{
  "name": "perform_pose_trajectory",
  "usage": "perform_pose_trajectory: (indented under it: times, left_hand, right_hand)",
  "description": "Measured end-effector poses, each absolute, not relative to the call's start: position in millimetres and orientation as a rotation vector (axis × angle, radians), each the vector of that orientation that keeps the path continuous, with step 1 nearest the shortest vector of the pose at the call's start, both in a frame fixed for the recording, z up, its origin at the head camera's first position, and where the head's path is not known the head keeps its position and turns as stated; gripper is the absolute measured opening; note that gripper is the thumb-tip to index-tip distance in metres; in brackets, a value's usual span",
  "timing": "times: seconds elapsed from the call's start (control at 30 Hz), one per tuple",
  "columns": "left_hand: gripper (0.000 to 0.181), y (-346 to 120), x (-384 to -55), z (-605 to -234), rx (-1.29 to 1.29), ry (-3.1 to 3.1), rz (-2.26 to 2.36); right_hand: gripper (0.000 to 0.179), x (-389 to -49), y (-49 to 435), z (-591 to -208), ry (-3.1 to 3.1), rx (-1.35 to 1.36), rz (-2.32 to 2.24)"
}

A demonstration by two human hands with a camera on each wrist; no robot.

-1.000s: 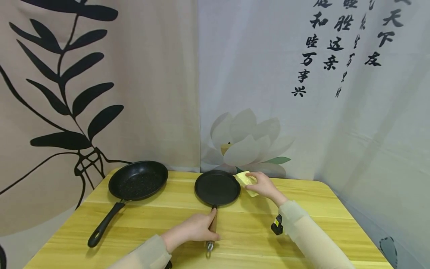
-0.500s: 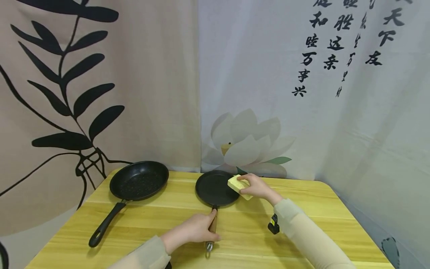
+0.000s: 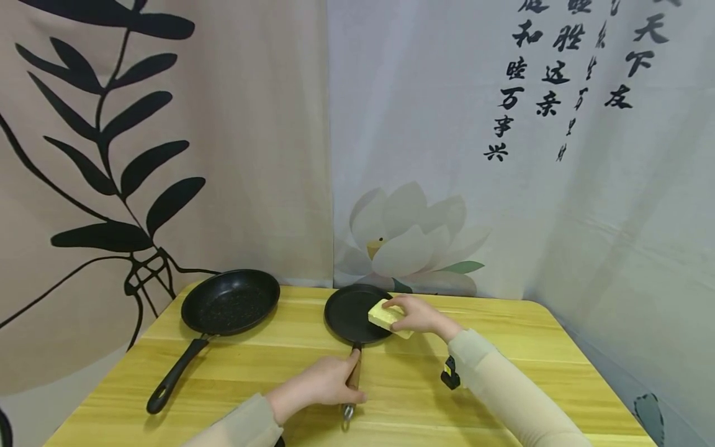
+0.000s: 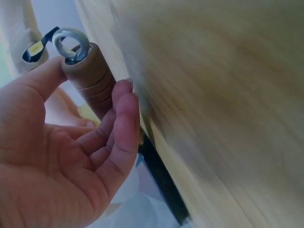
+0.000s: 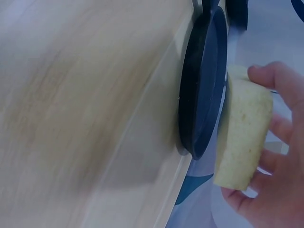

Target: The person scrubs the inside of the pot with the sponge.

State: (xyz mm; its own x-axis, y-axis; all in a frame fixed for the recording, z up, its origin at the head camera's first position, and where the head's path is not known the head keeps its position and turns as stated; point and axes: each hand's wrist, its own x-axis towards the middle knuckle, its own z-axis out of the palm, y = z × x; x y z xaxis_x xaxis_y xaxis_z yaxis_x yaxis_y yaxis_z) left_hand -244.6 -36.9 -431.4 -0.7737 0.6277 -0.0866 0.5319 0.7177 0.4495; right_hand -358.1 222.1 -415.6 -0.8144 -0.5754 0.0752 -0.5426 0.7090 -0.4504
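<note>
A small flat black pan (image 3: 350,313) lies on the table with its wooden handle (image 4: 90,76) toward me. My left hand (image 3: 331,380) grips that handle, thumb on one side and curled fingers on the other; a metal ring (image 4: 71,43) sticks out at its end. In my right hand (image 3: 419,315) is a yellow sponge (image 5: 244,130), pinched between thumb and fingers. The sponge overlaps the right part of the small pan in the head view. Seen from the right wrist, it is right at the pan's rim.
A larger black frying pan (image 3: 231,303) stands at the table's back left, its black handle (image 3: 175,377) pointing toward the front left. Behind the wooden table (image 3: 536,366) hangs a printed curtain (image 3: 268,143) with leaves, a flower and writing.
My right hand has carried the sponge leftward from beside the small pan to over its right part. My left hand has stayed on the handle.
</note>
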Motion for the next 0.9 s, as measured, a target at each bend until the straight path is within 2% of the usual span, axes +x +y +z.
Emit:
perform_pose_trajectory:
  times: [0.9]
  left_hand:
    - [0.093, -38.3, -243.9, -430.8, 0.892, 2.654, 0.633]
  right_hand:
    - [0.047, -355.7, 203.2, -415.7, 2.702, -1.035, -0.635]
